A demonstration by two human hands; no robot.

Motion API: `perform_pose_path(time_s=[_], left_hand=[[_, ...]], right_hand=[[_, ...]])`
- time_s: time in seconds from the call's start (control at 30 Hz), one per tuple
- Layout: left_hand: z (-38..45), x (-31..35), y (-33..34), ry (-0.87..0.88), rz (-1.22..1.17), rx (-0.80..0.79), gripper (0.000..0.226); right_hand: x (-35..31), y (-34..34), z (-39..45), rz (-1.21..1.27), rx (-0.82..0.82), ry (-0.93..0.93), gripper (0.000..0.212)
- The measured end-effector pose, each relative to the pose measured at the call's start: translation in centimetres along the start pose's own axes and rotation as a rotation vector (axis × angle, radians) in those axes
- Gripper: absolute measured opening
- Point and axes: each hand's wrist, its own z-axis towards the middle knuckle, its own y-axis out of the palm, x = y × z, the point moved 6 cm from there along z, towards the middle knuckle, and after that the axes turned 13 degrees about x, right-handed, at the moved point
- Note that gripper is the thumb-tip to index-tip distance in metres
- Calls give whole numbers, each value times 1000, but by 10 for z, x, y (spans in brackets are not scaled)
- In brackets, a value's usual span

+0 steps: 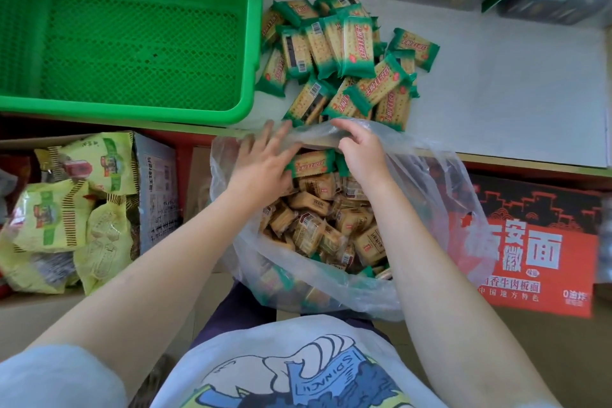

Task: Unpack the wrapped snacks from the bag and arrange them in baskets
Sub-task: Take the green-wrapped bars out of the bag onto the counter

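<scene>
Snacks [344, 56] lie heaped at the bench's near edge beside the bare green basket [126, 30]; the bag [331, 242] holds many more. Left hand [261, 162] spread inside, right hand [361, 152] pinching the bag's rim.

Both hands reach into the mouth of a clear plastic bag [331, 275] full of wrapped snacks. The left hand [261, 166] lies with fingers spread over a green-wrapped cracker pack [311, 162]; the right hand [361, 149] curls over the bag's far rim. A heap of green packs [344, 63] sits at the shelf's [513, 93] near edge, just beside a green basket [132, 33].
</scene>
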Motion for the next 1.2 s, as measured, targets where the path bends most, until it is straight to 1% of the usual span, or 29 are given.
perform_pose_path(time_s=[0.1, 0.17, 0.2, 0.27, 0.3, 0.33, 0.37, 0.4, 0.43, 0.47, 0.5, 0.53, 0.6, 0.63, 0.7, 0.77, 0.87, 0.93, 1.0, 1.03, 1.07, 1.1, 1.13, 1.2], left_hand=[[3, -17, -6, -139, -116, -36, 55], [5, -25, -4, -238, -201, -99, 55], [6, -26, -2, -263, -220, -122, 56], [8, -25, 1, -283, -240, -140, 58], [9, -26, 3, -289, -249, -146, 58], [8, -26, 5, -295, -260, -159, 59], [8, -27, 7, -293, -270, -169, 60], [6, -27, 9, -283, -278, -178, 62], [6, -28, 10, -264, -291, -185, 64], [5, -29, 10, -247, -317, -194, 67], [4, -29, 10, -239, -355, -206, 69], [4, -30, 8, -239, -388, -222, 71], [4, -31, 5, -236, -413, -251, 74], [3, -31, 4, -231, -414, -256, 78], [2, -31, 5, -232, -418, -252, 84], [1, -32, 8, -239, -423, -238, 80], [2, -32, 9, -236, -402, -218, 71], [2, -32, 10, -229, -401, -208, 70], [1, -32, 11, -232, -405, -200, 69], [1, -32, 11, -238, -404, -199, 69], [1, -32, 11, -245, -403, -197, 68], [0, -32, 11, -250, -404, -193, 67], [1, -32, 10, -254, -408, -186, 66], [1, -31, 10, -261, -419, -172, 63]], right_hand=[[15, -4, -1, -7, 43, 11, 49], [27, -7, -4, -11, 141, 39, 38], [31, -9, -9, -41, 208, 14, 30], [29, -6, -23, -156, 309, -131, 18], [28, 4, -30, -202, 284, -208, 17], [30, 18, -35, -231, 200, -249, 15], [36, 34, -39, -241, 81, -237, 14], [43, 48, -40, -241, -49, -171, 21], [49, 58, -40, -216, -147, -79, 33], [52, 64, -38, -174, -196, -8, 45], [53, 68, -35, -148, -209, 20, 54], [53, 70, -31, -128, -209, 30, 60], [56, 73, -23, -127, -203, 63, 63], [57, 74, -21, -134, -193, 88, 61], [60, 73, -20, -130, -164, 128, 48], [60, 70, -22, -127, -124, 142, 34], [61, 60, -34, -96, -97, 198, 22], [60, 48, -46, -73, -121, 241, 16], [50, 30, -61, -63, -193, 247, 7], [42, 19, -65, -67, -217, 222, 17], [32, 8, -67, -68, -227, 184, 31], [22, -3, -65, -58, -217, 138, 45], [11, -13, -60, -38, -187, 91, 54], [-11, -29, -41, 41, -82, 19, 57]])
